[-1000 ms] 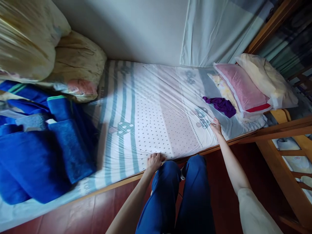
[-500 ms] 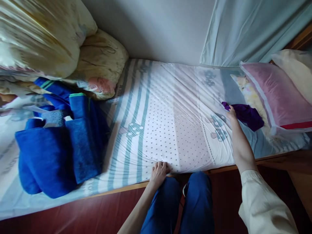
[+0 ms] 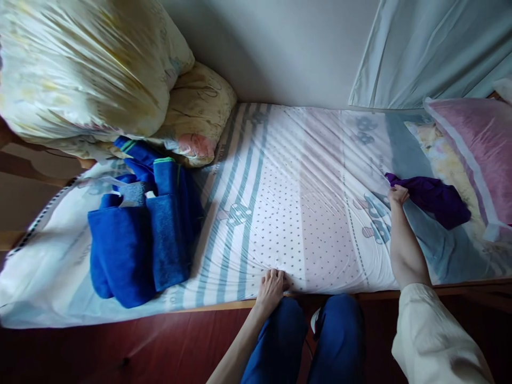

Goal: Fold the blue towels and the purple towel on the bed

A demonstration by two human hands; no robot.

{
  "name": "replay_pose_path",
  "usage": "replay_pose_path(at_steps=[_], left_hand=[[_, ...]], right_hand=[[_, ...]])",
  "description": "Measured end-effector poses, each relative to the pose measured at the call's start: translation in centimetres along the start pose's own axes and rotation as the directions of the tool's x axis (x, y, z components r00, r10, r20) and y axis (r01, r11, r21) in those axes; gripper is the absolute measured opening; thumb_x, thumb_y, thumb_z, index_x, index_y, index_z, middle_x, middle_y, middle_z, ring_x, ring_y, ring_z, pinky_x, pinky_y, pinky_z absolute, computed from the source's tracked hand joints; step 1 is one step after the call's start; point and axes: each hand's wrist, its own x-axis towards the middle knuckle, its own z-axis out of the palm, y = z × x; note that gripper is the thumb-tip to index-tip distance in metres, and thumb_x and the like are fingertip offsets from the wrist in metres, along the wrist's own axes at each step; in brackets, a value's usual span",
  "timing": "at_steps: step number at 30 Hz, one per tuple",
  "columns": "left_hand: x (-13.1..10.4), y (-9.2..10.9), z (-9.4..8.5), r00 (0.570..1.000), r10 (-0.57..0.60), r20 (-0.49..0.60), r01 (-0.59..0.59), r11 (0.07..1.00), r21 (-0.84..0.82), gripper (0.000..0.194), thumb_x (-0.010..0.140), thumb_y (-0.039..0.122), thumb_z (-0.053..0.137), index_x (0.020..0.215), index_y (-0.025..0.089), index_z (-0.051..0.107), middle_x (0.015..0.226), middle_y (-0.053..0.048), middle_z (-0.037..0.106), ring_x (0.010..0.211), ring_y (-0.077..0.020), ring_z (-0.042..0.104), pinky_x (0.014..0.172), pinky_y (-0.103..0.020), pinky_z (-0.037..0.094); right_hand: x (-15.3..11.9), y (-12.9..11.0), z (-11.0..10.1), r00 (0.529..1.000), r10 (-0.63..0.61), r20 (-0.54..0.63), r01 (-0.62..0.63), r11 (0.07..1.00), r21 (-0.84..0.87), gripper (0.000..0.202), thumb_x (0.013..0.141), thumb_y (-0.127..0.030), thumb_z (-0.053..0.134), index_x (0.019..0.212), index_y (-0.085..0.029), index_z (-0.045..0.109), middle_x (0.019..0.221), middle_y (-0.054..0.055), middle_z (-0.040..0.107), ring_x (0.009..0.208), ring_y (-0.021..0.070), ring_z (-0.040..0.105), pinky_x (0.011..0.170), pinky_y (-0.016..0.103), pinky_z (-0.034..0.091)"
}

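Observation:
My right hand [image 3: 399, 194] is closed around the narrow end of a crumpled purple cloth [image 3: 440, 200], and a small tip of it pokes out past my fingers. The cloth's wider part trails to the right across the bed sheet [image 3: 276, 224]. The sheet is printed with stripes, dots and mushrooms, and creases run across it toward this hand. At the bed's front edge, my left hand [image 3: 273, 288] presses on the sheet, fingers bent and slightly apart, holding nothing that I can see.
Folded blue towels or garments [image 3: 140, 229] lie left on the bed. Large cream bedding bundles [image 3: 100, 69] rise behind them. To the right is a pink pillow [image 3: 472, 144] in a clear cover, over a yellow printed cloth [image 3: 436, 154]. A pale curtain [image 3: 424, 53] hangs by the wall.
The view has shifted left, so the bed's contents appear farther right. Both hands keep their places on the bed, the right one still at the purple cloth.

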Motion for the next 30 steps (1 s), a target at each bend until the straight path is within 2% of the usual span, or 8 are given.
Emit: replay_pose_path(at_steps=[11,13,16,20,22,25,28,30], left_hand=[[0.2,0.0,-0.5,1.0,0.019,0.013,-0.018,0.998,-0.062,0.028,0.101,0.033,0.052,0.124,0.02,0.061,0.133,-0.018,0.059,0.131,-0.0337,0.054,0.103,-0.044,0.045],[0.4,-0.1,-0.2,0.999,0.034,-0.003,-0.035,0.996,-0.083,0.029,0.1,0.032,0.052,0.124,0.019,0.061,0.134,-0.019,0.059,0.13,-0.0341,0.054,0.104,-0.045,0.045],[0.4,0.1,-0.3,0.998,0.045,-0.042,-0.05,0.992,-0.113,0.03,0.099,0.031,0.052,0.126,0.019,0.061,0.135,-0.02,0.059,0.13,-0.0336,0.053,0.105,-0.046,0.044],[-1.0,0.8,-2.3,0.996,0.051,-0.073,-0.064,0.98,-0.186,0.028,0.096,0.03,0.057,0.12,0.017,0.062,0.131,-0.019,0.062,0.13,-0.0332,0.054,0.105,-0.044,0.045],[-2.3,1.1,-4.1,0.989,0.082,-0.123,-0.111,0.961,-0.253,0.025,0.092,0.027,0.059,0.114,0.016,0.064,0.121,-0.017,0.066,0.121,-0.0317,0.058,0.101,-0.042,0.048],[-5.3,1.3,-6.5,0.97,0.134,-0.201,-0.189,0.938,-0.291,0.025,0.09,0.022,0.059,0.114,0.015,0.065,0.107,-0.011,0.068,0.107,-0.0267,0.062,0.096,-0.037,0.05],[-10.8,1.5,-7.0,0.943,0.191,-0.272,-0.272,0.915,-0.298,0.028,0.097,0.023,0.05,0.12,0.016,0.065,0.113,-0.011,0.068,0.11,-0.0256,0.063,0.102,-0.038,0.05],[-16.2,1.7,-5.6,0.88,0.277,-0.387,-0.427,0.817,-0.387,0.03,0.101,0.025,0.044,0.122,0.019,0.065,0.123,-0.013,0.067,0.121,-0.0262,0.062,0.111,-0.041,0.049]], right_hand=[[-8.1,7.7,-11.5,0.983,-0.129,0.128,0.159,0.952,-0.263,0.027,0.091,-0.014,0.053,0.095,-0.015,0.079,0.102,0.019,0.068,0.097,0.0303,0.06,0.087,0.042,0.047],[-13.0,7.4,-11.9,0.959,-0.228,0.17,0.254,0.956,-0.15,0.024,0.089,-0.017,0.053,0.083,-0.021,0.076,0.094,0.016,0.064,0.1,0.0321,0.058,0.087,0.045,0.048],[-24.0,6.1,-11.1,0.913,-0.343,0.221,0.327,0.939,0.107,0.024,0.087,-0.019,0.055,0.071,-0.03,0.069,0.087,0.013,0.063,0.092,0.0316,0.059,0.086,0.047,0.05],[-37.9,5.9,-11.4,0.911,-0.367,0.187,0.331,0.923,0.198,0.023,0.096,-0.036,0.046,0.085,-0.031,0.066,0.093,0.009,0.07,0.094,0.0299,0.068,0.087,0.047,0.058],[-42.4,6.4,-13.8,0.98,-0.197,0.012,0.182,0.929,0.323,0.026,0.099,-0.045,0.043,0.093,-0.029,0.063,0.097,0.011,0.072,0.096,0.0315,0.071,0.089,0.051,0.059],[-46.6,7.0,-19.2,0.995,-0.006,-0.095,0.05,0.88,0.472,0.028,0.099,-0.052,0.046,0.103,-0.028,0.059,0.101,0.013,0.074,0.096,0.0318,0.074,0.09,0.05,0.06],[-49.8,6.9,-24.3,0.995,-0.083,-0.05,0.097,0.829,0.55,0.024,0.098,-0.05,0.049,0.101,-0.028,0.057,0.095,0.011,0.075,0.09,0.0298,0.075,0.085,0.046,0.062],[-51.9,6.1,-26.5,0.974,-0.224,0.022,0.17,0.799,0.577,0.02,0.099,-0.046,0.049,0.098,-0.028,0.058,0.085,0.008,0.073,0.078,0.0268,0.074,0.075,0.041,0.063]])
